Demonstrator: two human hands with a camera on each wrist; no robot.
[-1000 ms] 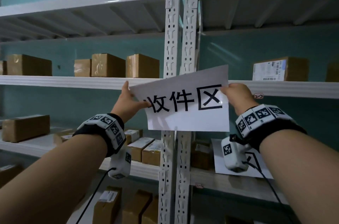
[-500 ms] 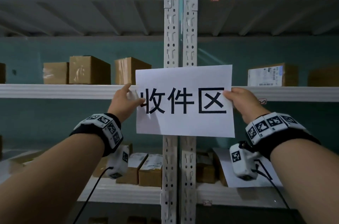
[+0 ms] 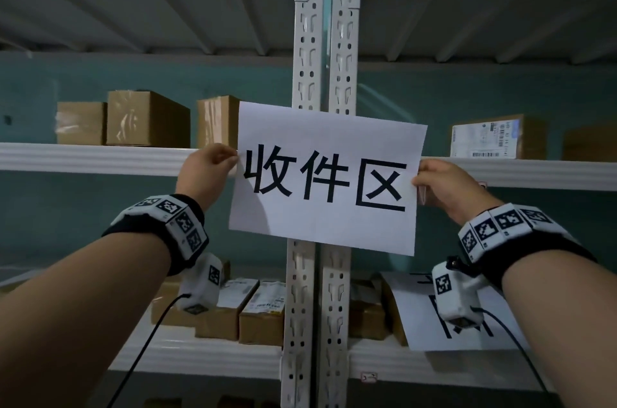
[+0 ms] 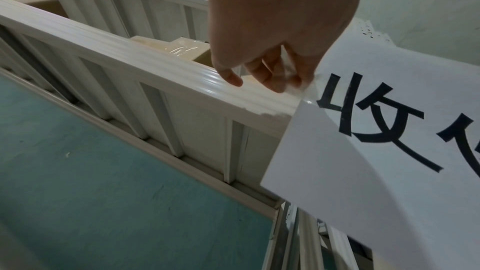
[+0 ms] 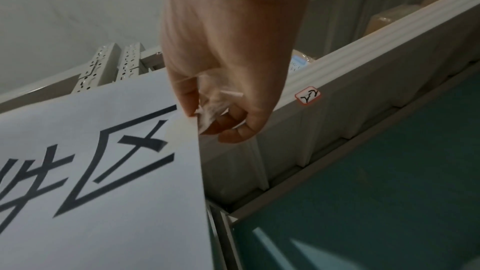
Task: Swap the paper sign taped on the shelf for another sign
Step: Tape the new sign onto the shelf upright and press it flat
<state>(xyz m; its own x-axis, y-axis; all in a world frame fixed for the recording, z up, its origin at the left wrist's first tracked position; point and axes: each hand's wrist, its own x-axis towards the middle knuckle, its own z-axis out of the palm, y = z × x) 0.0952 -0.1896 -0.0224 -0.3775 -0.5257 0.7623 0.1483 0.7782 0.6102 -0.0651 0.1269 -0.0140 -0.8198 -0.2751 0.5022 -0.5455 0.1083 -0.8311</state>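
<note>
A white paper sign (image 3: pixel 325 180) with three large black characters hangs across the two white shelf uprights (image 3: pixel 322 40), in front of the middle shelf's rail (image 3: pixel 100 157). My left hand (image 3: pixel 208 163) pinches the sign's left edge, where clear tape (image 4: pixel 309 93) sits at the rail (image 4: pixel 155 73). My right hand (image 3: pixel 440 183) pinches the right edge and has crumpled clear tape (image 5: pixel 213 102) among its fingers. In the wrist views the sign (image 4: pixel 376 141) (image 5: pixel 91 171) fills one side. A second printed sheet (image 3: pixel 424 314) leans on the lower right shelf.
Cardboard boxes (image 3: pixel 147 118) stand on the middle shelf at left and one labelled box (image 3: pixel 494 137) at right. More boxes (image 3: pixel 247 314) sit on the lower shelf (image 3: pixel 200 351). A teal wall lies behind. Small red-edged labels (image 5: pixel 307 95) mark the rails.
The sign went from tilted to level and rose in front of the uprights at the middle rail. Both hands moved up with it, keeping their hold on its side edges.
</note>
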